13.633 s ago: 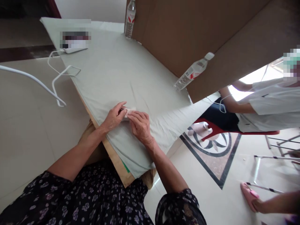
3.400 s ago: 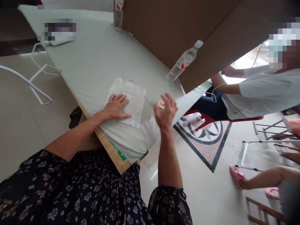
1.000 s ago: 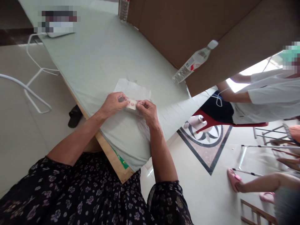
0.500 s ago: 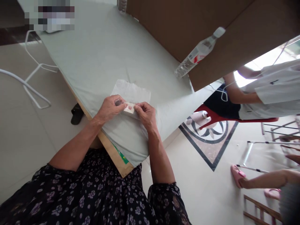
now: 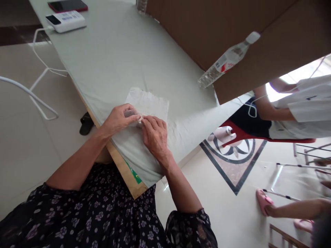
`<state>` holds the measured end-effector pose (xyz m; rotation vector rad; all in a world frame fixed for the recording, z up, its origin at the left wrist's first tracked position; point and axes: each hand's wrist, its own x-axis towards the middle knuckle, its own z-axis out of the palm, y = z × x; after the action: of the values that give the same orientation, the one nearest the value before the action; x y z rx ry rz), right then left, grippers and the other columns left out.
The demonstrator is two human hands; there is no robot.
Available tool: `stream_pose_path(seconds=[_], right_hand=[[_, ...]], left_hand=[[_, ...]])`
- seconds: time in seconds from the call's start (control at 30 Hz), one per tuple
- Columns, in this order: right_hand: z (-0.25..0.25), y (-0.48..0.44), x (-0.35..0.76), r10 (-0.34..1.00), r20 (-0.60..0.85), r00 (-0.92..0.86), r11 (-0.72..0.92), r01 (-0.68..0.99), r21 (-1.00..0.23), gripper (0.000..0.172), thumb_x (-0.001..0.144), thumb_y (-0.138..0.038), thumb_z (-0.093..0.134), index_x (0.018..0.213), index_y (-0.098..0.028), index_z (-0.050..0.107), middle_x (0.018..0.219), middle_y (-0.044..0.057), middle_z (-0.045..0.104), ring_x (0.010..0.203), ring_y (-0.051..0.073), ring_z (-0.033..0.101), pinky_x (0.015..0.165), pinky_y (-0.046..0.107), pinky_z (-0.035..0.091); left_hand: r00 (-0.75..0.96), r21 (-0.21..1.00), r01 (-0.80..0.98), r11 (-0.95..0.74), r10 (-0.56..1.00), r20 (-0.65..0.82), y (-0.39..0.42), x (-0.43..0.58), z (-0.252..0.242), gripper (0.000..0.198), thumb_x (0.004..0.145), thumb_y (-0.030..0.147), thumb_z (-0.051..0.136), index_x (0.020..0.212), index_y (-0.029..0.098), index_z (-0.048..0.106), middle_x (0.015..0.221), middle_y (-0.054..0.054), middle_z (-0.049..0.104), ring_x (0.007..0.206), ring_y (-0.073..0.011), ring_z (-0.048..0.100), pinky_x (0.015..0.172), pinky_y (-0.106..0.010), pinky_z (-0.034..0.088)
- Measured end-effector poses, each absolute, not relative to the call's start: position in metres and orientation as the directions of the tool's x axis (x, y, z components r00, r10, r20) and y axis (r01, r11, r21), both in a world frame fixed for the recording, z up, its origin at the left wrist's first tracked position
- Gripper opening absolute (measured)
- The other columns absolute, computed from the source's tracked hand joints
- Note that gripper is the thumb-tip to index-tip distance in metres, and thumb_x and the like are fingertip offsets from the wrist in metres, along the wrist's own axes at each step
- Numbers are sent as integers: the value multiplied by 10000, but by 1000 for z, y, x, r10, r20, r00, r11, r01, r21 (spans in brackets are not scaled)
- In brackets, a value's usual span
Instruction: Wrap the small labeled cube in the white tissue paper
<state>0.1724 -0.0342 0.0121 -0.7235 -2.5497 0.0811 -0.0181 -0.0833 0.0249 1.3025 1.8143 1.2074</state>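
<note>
A white paper tissue [image 5: 151, 105] lies spread on the table's pale grey cloth [image 5: 116, 58], close to the near edge. Both hands meet over the tissue's near side. My left hand [image 5: 119, 119] pinches a small pale packet [image 5: 140, 119] with thumb and fingers. My right hand [image 5: 154, 136] is curled over the same packet from the right, its fingertips closed on it. Only a sliver of the packet shows between the fingers.
A white device [image 5: 66, 20] and a red phone [image 5: 67, 5] lie at the far left with a white cable [image 5: 38, 74] hanging down. A water bottle [image 5: 227, 58] leans by a brown cardboard wall [image 5: 219, 27]. A seated person [image 5: 292, 110] is at right; a foot in a pink slipper [image 5: 266, 203].
My right hand has rolled over the packet and covers most of it; half a second ago the packet's printed face showed. The view shifted, bringing the device and phone into sight.
</note>
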Motion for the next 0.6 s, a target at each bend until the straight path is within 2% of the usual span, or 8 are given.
stream_pose_path(seconds=[0.23, 0.4, 0.5, 0.6], right_hand=[[18, -22, 166, 445, 356, -822, 878, 479, 7, 245, 1080, -313, 529, 1295, -288, 643, 1170, 65, 702, 1080, 239, 544, 934, 414, 349], [20, -13, 160, 409, 304, -860, 897, 440, 38, 217, 1096, -341, 487, 1202, -292, 669, 1129, 73, 671, 1038, 245, 497, 904, 425, 334], [21, -12, 160, 404, 295, -866, 903, 429, 25, 215, 1095, -330, 479, 1186, -290, 670, 1147, 80, 660, 1048, 255, 484, 897, 430, 339], [22, -12, 160, 415, 292, -862, 899, 437, 13, 192, 1084, -336, 503, 1155, -288, 675, 1152, 81, 652, 1056, 259, 481, 891, 430, 342]], left_hand=[[-423, 762, 580, 289, 906, -21, -91, -29, 27, 282, 816, 365, 651, 1046, 204, 680, 755, 17, 638, 687, -167, 551, 690, -296, 456], [-538, 636, 674, 377, 840, 73, -96, -34, 19, 340, 789, 379, 757, 1077, 208, 699, 846, -48, 710, 773, -225, 633, 746, -332, 501], [-580, 688, 623, 371, 810, 88, -106, -40, 17, 364, 794, 450, 774, 1060, 208, 720, 871, -72, 743, 771, -240, 672, 732, -340, 535], [-595, 789, 456, 412, 800, -75, -111, -42, 17, 479, 790, 503, 773, 1135, 174, 723, 815, -72, 743, 637, -224, 683, 621, -330, 543]])
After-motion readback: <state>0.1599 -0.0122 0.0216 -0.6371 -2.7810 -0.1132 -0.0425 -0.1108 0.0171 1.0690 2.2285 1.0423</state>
